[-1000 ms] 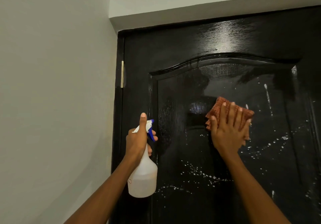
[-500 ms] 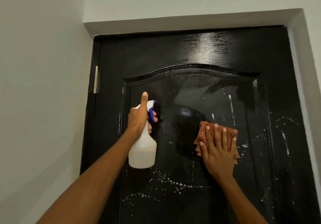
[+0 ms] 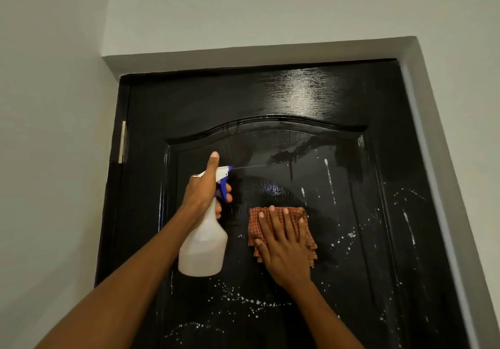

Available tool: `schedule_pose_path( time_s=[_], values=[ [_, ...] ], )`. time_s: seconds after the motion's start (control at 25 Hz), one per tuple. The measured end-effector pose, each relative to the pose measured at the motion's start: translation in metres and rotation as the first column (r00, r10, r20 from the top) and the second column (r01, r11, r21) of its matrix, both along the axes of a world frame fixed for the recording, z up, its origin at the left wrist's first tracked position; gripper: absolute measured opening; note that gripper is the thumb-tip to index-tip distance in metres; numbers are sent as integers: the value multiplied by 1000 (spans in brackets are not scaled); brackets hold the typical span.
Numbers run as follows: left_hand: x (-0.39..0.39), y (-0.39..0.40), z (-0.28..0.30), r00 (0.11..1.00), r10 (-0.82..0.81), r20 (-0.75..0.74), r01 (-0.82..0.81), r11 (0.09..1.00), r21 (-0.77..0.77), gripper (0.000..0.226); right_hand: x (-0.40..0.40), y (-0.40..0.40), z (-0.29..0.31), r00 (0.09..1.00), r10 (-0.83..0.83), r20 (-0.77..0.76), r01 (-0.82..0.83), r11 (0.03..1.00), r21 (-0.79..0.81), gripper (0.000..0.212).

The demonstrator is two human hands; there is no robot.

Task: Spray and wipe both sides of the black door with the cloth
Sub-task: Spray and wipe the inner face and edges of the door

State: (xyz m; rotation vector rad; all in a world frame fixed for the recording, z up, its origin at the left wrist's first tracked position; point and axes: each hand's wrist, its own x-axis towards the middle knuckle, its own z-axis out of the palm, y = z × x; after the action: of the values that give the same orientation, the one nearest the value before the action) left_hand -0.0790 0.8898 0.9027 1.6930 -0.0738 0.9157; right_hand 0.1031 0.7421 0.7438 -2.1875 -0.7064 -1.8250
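The glossy black door (image 3: 270,96) fills the middle of the view, its arched panel dotted with white droplets and wet streaks. My left hand (image 3: 204,186) grips the neck of a white spray bottle (image 3: 203,248) with a blue trigger, fingers on the trigger. A thin jet runs from the nozzle to a wet patch on the upper panel. My right hand (image 3: 284,243) presses an orange checked cloth (image 3: 304,220) flat against the panel, fingers spread and straight.
A white wall (image 3: 48,159) stands close on the left, next to the door's metal hinge (image 3: 123,141). The white frame and wall (image 3: 446,159) border the door on the right, with a lintel above.
The view has tilted up, showing more of the door top and wall. My left hand has squeezed the trigger, and a jet now hits the upper panel. The cloth hand sits lower in view.
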Motion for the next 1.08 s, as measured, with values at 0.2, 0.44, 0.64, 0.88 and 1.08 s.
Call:
schedule_pose_path(
  time_s=[0.2, 0.44, 0.64, 0.88, 1.08],
  values=[
    [-12, 43, -29, 995, 98, -1, -98, 994, -52, 80, -4, 21, 27, 998, 47, -32, -41, 986, 159, 71],
    [-34, 96, -64, 986, 165, -13, -166, 983, -79, 80, -13, 59, 63, 994, 84, -67, -66, 969, 238, 66],
    [-41, 105, -64, 981, 196, 4, -195, 979, -51, 75, -23, 99, 114, 995, 86, -53, -91, 990, -103, 65],
    [-32, 89, -77, 986, 166, 8, -166, 986, 19, 84, -17, 97, 73, 988, 125, 89, -47, 800, -598, 68],
    [-20, 62, -57, 997, 68, 24, -69, 997, 32, 75, -5, 26, 156, 1000, -23, 0, 23, 995, -97, 70]
  ],
)
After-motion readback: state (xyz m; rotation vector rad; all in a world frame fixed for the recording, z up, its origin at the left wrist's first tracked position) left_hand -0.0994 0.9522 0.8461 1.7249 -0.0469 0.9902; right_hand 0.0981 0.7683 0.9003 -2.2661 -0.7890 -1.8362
